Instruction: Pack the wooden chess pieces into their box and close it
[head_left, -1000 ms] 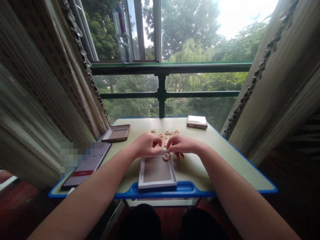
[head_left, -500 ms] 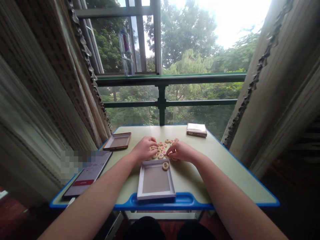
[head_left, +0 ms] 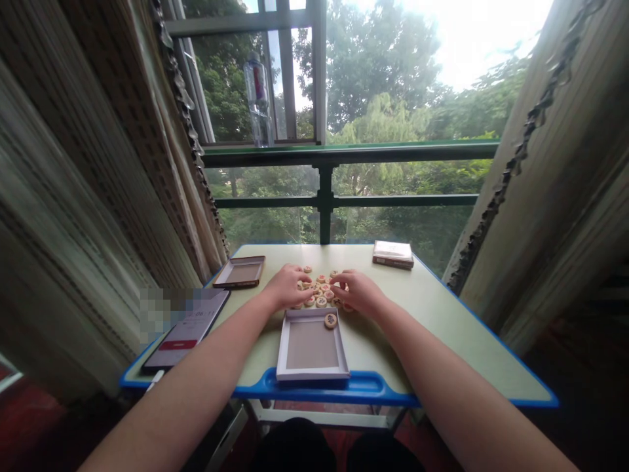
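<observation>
Several round wooden Chinese chess pieces (head_left: 322, 301) lie in a loose heap on the table, marked with red or dark characters. From the left, my left hand (head_left: 289, 286) reaches over the heap's edge, its fingers curved and apart, touching pieces. My right hand (head_left: 361, 290) is on the opposite side, fingers bent but apart over the pieces; its palm hides part of the heap. Just in front of the heap lies a shallow white-rimmed box tray (head_left: 281, 357). A single chess piece with a dark character (head_left: 331, 320) rests at its far right corner.
A brown-edged box lid (head_left: 262, 272) lies at the back left, and a small flat box (head_left: 393, 254) at the back right. A phone with a cable (head_left: 189, 331) is on the left. The table (head_left: 457, 354) has a blue edge; a bottle (head_left: 258, 98) stands on the window rail.
Both hands have shifted slightly over the heap, and some pieces between them have moved. The whole view has swung a little left. The piece in the tray stays at its corner.
</observation>
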Motion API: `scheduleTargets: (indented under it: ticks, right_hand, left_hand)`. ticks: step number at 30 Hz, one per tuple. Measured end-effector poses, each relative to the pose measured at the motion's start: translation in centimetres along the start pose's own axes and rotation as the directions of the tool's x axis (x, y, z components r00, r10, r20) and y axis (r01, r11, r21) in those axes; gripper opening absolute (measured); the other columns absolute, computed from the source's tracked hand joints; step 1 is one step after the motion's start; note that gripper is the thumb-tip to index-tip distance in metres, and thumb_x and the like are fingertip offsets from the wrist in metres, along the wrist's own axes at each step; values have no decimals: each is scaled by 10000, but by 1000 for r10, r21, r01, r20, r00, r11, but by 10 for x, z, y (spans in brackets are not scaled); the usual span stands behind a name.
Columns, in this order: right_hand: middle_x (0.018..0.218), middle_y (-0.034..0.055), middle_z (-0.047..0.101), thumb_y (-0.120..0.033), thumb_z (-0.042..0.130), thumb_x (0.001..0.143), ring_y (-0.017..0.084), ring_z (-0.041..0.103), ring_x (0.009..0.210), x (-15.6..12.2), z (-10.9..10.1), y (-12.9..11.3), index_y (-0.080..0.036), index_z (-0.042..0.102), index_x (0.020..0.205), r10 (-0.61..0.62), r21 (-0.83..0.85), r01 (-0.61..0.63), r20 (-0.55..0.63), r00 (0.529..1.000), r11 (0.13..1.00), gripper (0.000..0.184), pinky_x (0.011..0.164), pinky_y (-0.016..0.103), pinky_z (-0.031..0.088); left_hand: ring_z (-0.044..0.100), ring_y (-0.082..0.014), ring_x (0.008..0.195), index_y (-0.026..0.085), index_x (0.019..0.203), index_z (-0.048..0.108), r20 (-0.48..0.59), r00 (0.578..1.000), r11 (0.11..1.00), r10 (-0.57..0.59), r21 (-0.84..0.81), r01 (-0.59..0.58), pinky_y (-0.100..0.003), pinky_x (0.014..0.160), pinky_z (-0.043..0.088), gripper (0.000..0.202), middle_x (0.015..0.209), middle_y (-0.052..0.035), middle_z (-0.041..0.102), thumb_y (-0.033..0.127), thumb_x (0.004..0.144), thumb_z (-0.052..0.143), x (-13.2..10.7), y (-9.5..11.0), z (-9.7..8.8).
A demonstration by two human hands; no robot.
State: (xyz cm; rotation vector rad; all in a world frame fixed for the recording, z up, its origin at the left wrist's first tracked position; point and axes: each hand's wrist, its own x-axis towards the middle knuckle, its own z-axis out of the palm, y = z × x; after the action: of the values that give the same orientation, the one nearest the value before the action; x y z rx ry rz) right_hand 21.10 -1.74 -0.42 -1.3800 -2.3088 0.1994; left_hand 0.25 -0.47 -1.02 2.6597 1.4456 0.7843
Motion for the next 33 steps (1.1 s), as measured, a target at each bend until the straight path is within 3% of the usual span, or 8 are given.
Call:
scheduleTargets:
  ticks: [12,20,33]
  right_hand:
    - [907,55,594,-326,542,766,151,537,756,4,11,5,-212,669,921,-66,18,66,-2,998,998,231,756,269,390]
    - [867,54,595,-307,554,763,145,529,737,4,11,3,-203,675,901,-80,12,81,-19,997,997,211,722,262,385]
    - [821,44,588,-299,546,768,121,511,664,4,11,4,-200,687,824,-74,35,77,-73,995,996,181,651,238,384]
  left_hand:
    - [545,-215,903,190,838,706,55,998,997,-6,-75,11,-325,825,434,284,867,-69,630,400,669,615,0,0,1]
    - [537,-225,925,175,839,707,72,997,995,-15,-96,22,-319,842,421,268,881,-76,635,355,661,620,0,0,3]
    - [553,-215,880,169,755,682,-23,999,996,-35,-86,33,-316,805,424,225,844,-65,633,362,653,630,3,-3,2]
